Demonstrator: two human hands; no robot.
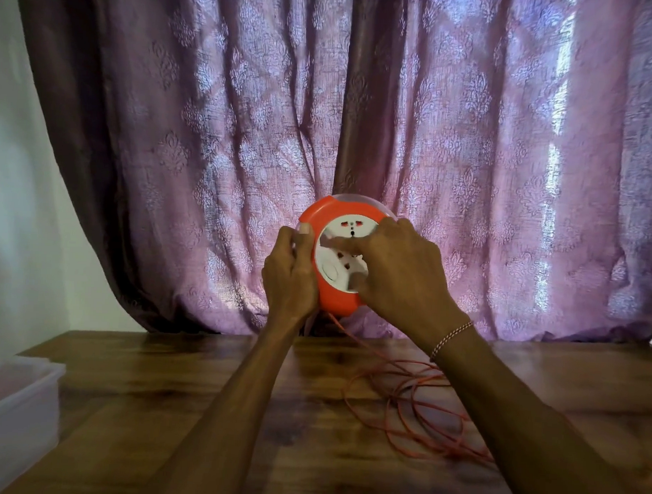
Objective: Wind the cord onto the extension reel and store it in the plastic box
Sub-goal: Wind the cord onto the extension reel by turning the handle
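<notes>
Extension reel (331, 254): glossy orange plastic rim, smooth white plastic socket face. Cord (415, 409) below reel: thin orange sheath, matt. Table (186, 401) under cord: polished wood, glossy grain. Plastic box (15, 413) left of reel: translucent, frosted. Curtain (358, 118) behind reel: woven purple cloth, patterned, slight sheen.

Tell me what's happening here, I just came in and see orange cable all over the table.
A person is winding the cord back onto an orange extension reel, held up above the wooden table. The left hand grips the reel's rim while the right hand lies across its white socket face, apparently turning it. Most of the orange cord lies in loose loops on the table, running up to the reel. The plastic box waits at the table's left edge.
</notes>
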